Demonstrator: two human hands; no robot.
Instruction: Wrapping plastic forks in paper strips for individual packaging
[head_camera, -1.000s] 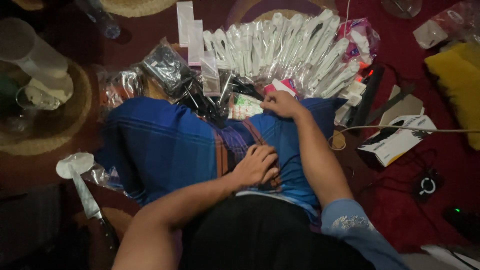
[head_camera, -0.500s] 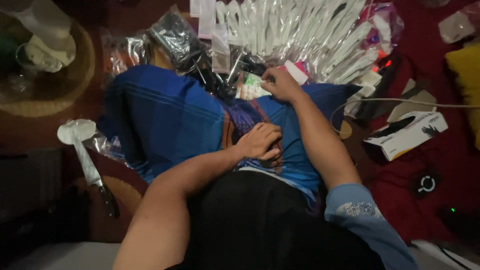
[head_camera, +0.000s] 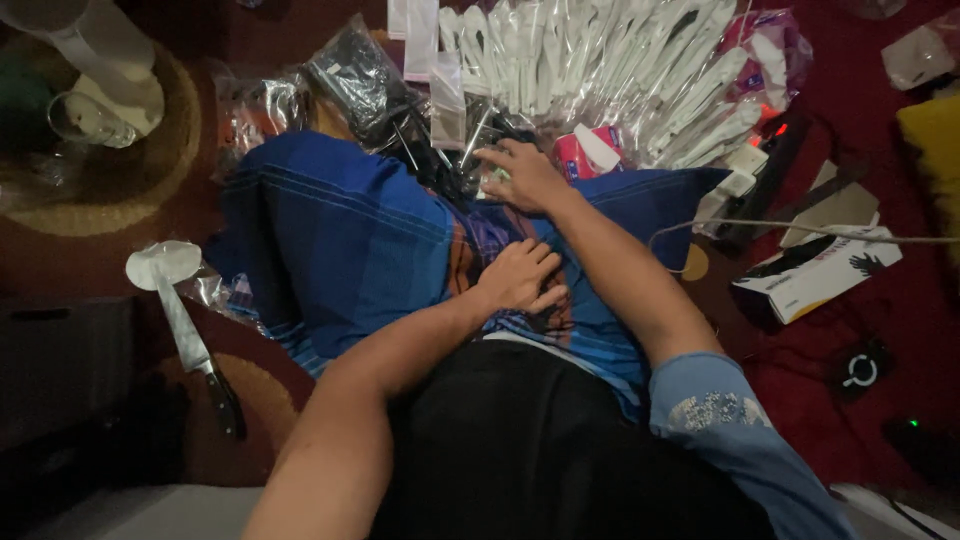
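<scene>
I see the right hand (head_camera: 525, 175) stretched forward, fingers spread loosely open, its grip holding nothing — fingertips touching the heap of black cutlery packets (head_camera: 430, 150) just beyond the blue striped cloth (head_camera: 350, 240). The left hand (head_camera: 520, 278) rests half-curled on that cloth over the lap — nothing in its grip.

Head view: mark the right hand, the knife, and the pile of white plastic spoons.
right hand (head_camera: 520, 172), head view, on the back of the hand.
knife (head_camera: 183, 330), head view, on the flat of the blade.
pile of white plastic spoons (head_camera: 610, 60), head view, on the wrapped spoons near the pile's middle.
</scene>
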